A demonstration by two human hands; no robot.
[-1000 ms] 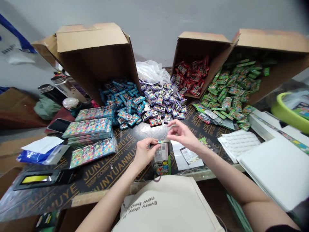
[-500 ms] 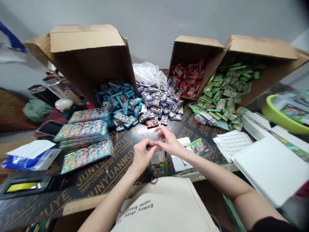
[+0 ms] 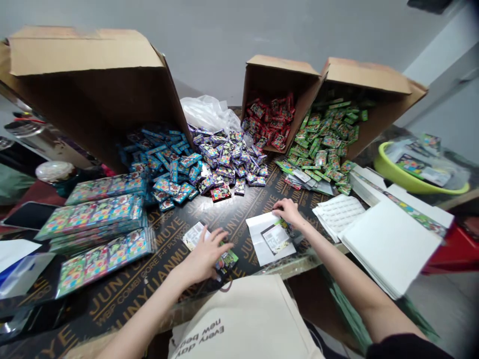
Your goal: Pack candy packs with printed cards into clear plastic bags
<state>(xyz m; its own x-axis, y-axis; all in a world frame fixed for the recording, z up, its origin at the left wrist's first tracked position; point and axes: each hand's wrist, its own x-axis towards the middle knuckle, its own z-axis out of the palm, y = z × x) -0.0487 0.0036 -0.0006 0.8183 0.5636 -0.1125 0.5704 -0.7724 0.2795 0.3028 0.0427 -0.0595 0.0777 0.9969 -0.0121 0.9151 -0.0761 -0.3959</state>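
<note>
My left hand (image 3: 205, 257) lies with fingers spread over a flat printed packet (image 3: 227, 261). Green and black print shows at the packet's right, and a white printed part shows beyond the fingertips. My right hand (image 3: 291, 213) has its fingers curled together at the far edge of a white sheet (image 3: 258, 230). On that sheet lies another flat packet (image 3: 277, 237) with a pale printed panel, its green end partly under the hand. What the right fingertips grip is hidden. Small purple boxes (image 3: 228, 157) and a red one (image 3: 220, 193) lie beyond both hands.
Cardboard boxes at the back hold blue packs (image 3: 168, 159), red packs (image 3: 271, 119) and green packs (image 3: 329, 139). Stacked wrapped sets (image 3: 101, 214) stand at left. At right are white sheets (image 3: 392, 244) and a yellow-green basin (image 3: 419, 179) of packets.
My hands were together over a packet near the table edge and have now separated. The left hand moved left onto the packet, which lies turned; the right went to the white sheet.
</note>
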